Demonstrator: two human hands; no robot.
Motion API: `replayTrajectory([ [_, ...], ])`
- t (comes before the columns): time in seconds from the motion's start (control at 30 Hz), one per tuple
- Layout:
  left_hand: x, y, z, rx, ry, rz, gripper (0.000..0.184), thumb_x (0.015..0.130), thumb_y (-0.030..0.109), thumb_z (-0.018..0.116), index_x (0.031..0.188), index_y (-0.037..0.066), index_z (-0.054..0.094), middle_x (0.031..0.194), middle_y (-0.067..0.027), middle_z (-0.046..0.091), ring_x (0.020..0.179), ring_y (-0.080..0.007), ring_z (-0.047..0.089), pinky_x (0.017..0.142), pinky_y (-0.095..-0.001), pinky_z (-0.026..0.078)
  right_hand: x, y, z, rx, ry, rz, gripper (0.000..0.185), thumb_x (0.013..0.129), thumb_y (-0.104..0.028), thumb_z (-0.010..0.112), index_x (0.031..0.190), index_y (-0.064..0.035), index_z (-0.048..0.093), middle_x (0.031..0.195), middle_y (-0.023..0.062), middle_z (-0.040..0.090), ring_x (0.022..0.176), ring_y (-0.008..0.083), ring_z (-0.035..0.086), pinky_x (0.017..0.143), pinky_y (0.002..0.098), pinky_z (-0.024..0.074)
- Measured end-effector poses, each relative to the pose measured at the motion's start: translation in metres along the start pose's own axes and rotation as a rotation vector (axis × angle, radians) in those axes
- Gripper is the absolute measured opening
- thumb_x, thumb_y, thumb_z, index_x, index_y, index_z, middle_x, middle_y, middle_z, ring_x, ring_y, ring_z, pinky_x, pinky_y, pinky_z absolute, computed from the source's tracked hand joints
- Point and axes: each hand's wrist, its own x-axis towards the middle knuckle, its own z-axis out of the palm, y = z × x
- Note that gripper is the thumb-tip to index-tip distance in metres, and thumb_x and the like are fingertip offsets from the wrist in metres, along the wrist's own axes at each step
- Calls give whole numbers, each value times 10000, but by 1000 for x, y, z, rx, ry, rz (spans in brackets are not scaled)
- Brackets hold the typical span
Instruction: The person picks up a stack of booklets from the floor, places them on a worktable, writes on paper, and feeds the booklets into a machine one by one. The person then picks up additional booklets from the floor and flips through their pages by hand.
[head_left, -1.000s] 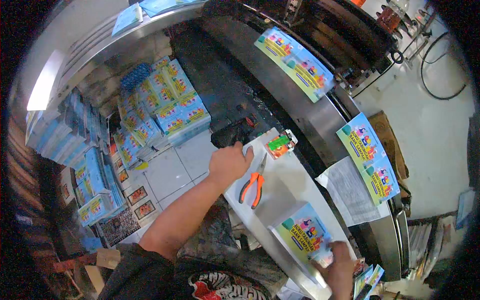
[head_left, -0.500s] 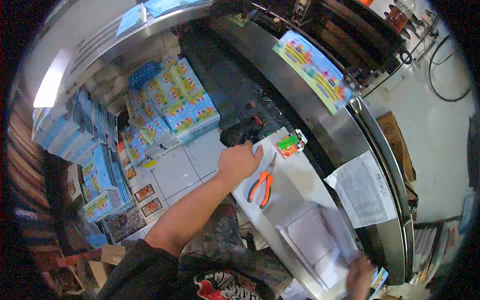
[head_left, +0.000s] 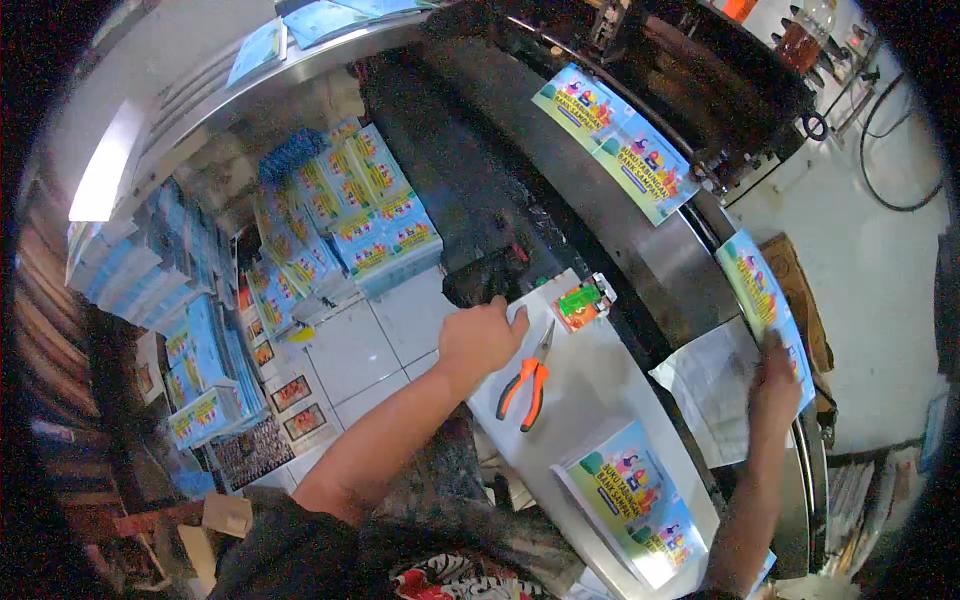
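Note:
My left hand (head_left: 485, 340) rests at the left edge of a narrow white table (head_left: 575, 385), its fingers curled over the edge and its thumb on top. Just right of it lie long-nose pliers (head_left: 525, 385) with orange-and-black handles, jaws pointing away. Reaching over the metal machine on the right, my right hand (head_left: 773, 385) is closed on the near part of a printed cover sheet (head_left: 760, 285) in blue and yellow. A stack of printed sheets (head_left: 635, 490), reading "Buku Tabungan Bank Sampah", lies on the table's near part. Another printed sheet (head_left: 620, 140) lies farther up the machine's curved metal surface.
A small green-and-orange box (head_left: 578, 303) sits at the table's far end. A white paper (head_left: 710, 390) lies on the machine beneath my right arm. Several stacks of booklets (head_left: 375, 215) stand on the tiled floor at left, with taller piles (head_left: 150, 255) beyond.
My right hand has moved up and away from beside the stack, now with a cover sheet over the machine. The stack's top now shows a printed cover instead of white. My left hand stays put.

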Motion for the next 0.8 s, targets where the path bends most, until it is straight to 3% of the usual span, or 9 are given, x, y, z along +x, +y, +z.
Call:
replayTrajectory([
  [0.07, 1, 0, 0, 6, -56, -18, 506, 942, 458, 405, 965, 8, 634, 820, -210, 696, 766, -373, 688, 691, -496, 539, -23, -10, 7, 71, 65, -180, 300, 904, -53, 517, 1183, -55, 628, 1225, 170, 629, 1086, 345, 625, 888, 441, 519],
  [0.13, 0, -2, 6, -5, -38, -8, 503, 942, 458, 406, 972, 11, 634, 827, -210, 696, 777, -374, 688, 697, -497, 538, -52, -24, -8, 280, -112, -80, 243, 888, -64, 539, 1107, -35, 641, 1154, 182, 646, 1033, 358, 633, 849, 447, 523],
  [0.2, 2, -3, 12, -18, -17, 12, 500, 942, 458, 407, 978, 14, 634, 834, -210, 697, 787, -374, 688, 703, -498, 538, -90, -35, -37, 277, -383, 46, 317, 791, -97, 697, 1098, -46, 633, 1058, 186, 657, 942, 381, 644, 788, 436, 525],
  [0.27, 3, -4, 12, -1, -15, -3, 494, 941, 459, 412, 982, 19, 634, 841, -210, 696, 801, -374, 688, 716, -499, 535, -149, -48, -84, 501, -357, -118, 401, 668, -196, 823, 960, -25, 609, 901, 172, 630, 844, 385, 620, 738, 431, 516],
  [0.37, 1, 0, 5, 1, -33, -20, 497, 939, 462, 413, 988, 20, 635, 845, -210, 696, 804, -372, 688, 724, -501, 535, -181, -71, -119, 463, -554, -34, 411, 656, -175, 827, 957, -6, 604, 951, 169, 632, 886, 353, 626, 778, 411, 511],
  [0.43, 0, 1, 5, -4, -31, -11, 496, 939, 460, 414, 994, 20, 635, 847, -211, 696, 808, -372, 687, 728, -501, 534, -198, -72, -115, 413, -611, -87, 615, 730, -261, 799, 1250, -31, 565, 1275, 216, 547, 1118, 392, 531, 973, 469, 440],
  [0.53, 2, 0, 7, -11, -19, -2, 498, 938, 461, 411, 1003, 21, 635, 852, -213, 696, 815, -375, 686, 734, -502, 534, -209, -73, -110, 488, -544, -54, 726, 673, -299, 843, 1274, -28, 539, 1275, 222, 531, 1161, 392, 505, 971, 476, 443],
  [0.67, 1, 1, 5, -8, -38, -11, 509, 939, 470, 397, 1003, 24, 634, 859, -216, 696, 824, -377, 685, 743, -503, 533, -208, -72, -119, 525, -550, -33, 723, 689, -260, 829, 1294, -22, 513, 1286, 233, 520, 1181, 402, 494, 971, 475, 445],
  [0.8, -1, -1, 2, -13, -48, -8, 516, 942, 472, 388, 1000, 21, 633, 869, -215, 698, 827, -372, 686, 749, -502, 533, -205, -66, -135, 639, -746, 99, 569, 794, -195, 712, 1300, -23, 517, 1229, 257, 559, 1087, 426, 564, 956, 480, 452],
])
